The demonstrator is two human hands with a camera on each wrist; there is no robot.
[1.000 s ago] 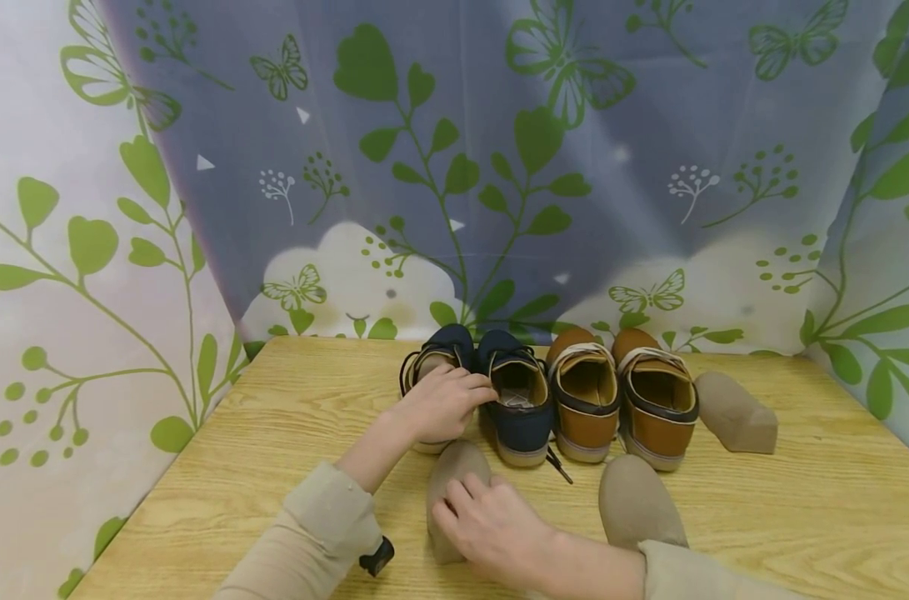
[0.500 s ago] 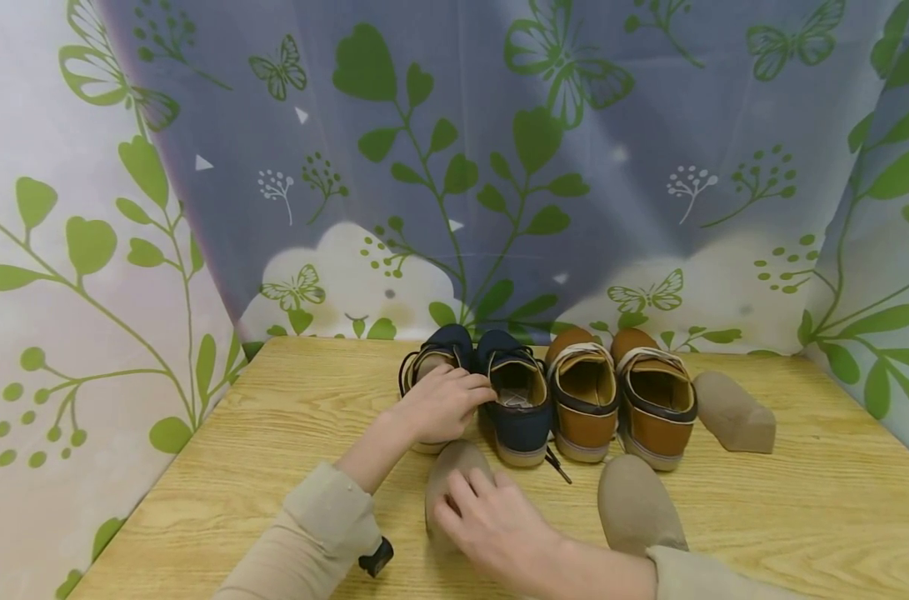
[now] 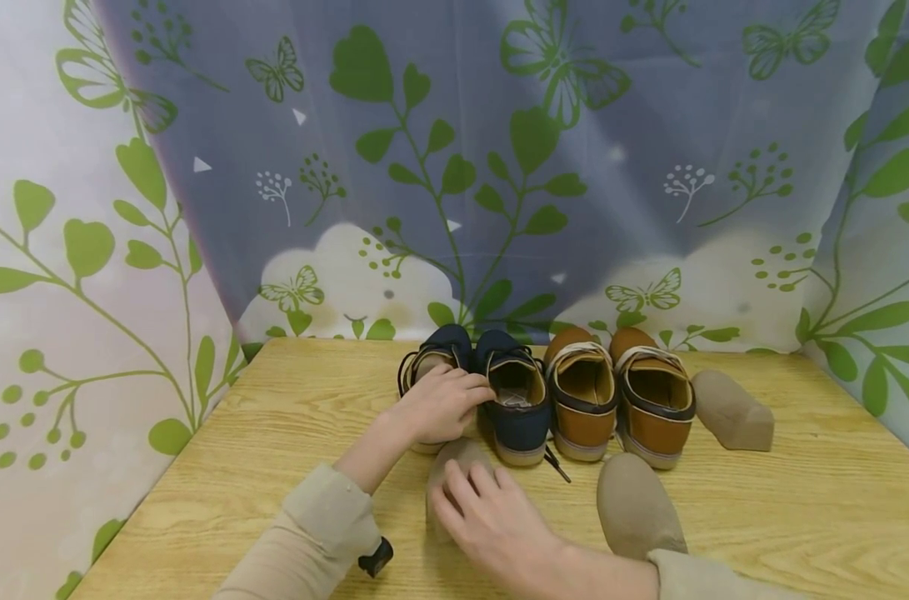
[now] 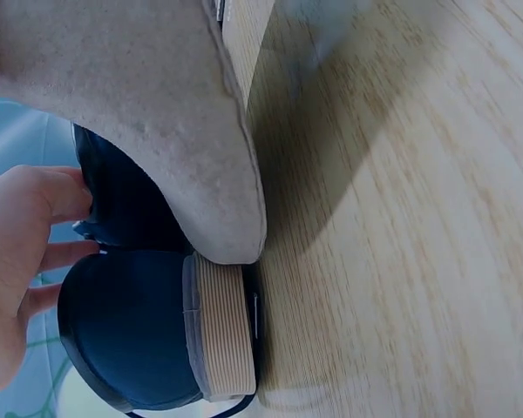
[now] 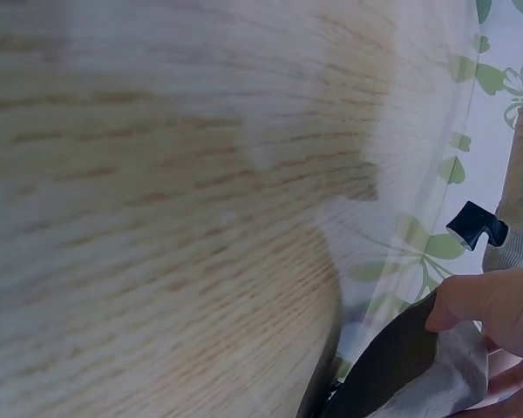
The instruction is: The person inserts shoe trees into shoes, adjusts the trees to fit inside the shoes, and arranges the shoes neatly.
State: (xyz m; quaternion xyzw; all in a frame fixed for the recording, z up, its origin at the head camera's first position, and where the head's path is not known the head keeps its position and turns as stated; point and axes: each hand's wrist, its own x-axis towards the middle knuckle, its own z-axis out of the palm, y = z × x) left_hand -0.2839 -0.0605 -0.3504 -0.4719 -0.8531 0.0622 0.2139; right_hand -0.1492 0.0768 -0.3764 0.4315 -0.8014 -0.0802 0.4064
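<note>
My left hand [image 3: 442,404] grips the leftmost navy lace-up shoe [image 4: 131,326] at its collar, with the fingers bent over the opening. A beige insert [image 3: 432,363] shows inside that shoe. Just in front of it, my right hand [image 3: 491,517] holds a second beige shoe insert [image 3: 461,454], thumb on one side and fingers on the other. In the left wrist view this insert tilts, its rounded tip close beside the shoe's heel. The other navy shoe [image 3: 517,429] stands to the right, its opening showing a pale insole.
Two brown lace-up shoes [image 3: 585,429] stand right of the navy pair. One loose beige insert [image 3: 735,412] lies at far right, another [image 3: 637,504] nearer the front. Black laces trail on the wooden table [image 3: 274,467]. A printed curtain [image 3: 604,167] hangs behind.
My right hand and the insert in it have shifted slightly forward toward the leftmost navy shoe. The left hand has stayed on that shoe.
</note>
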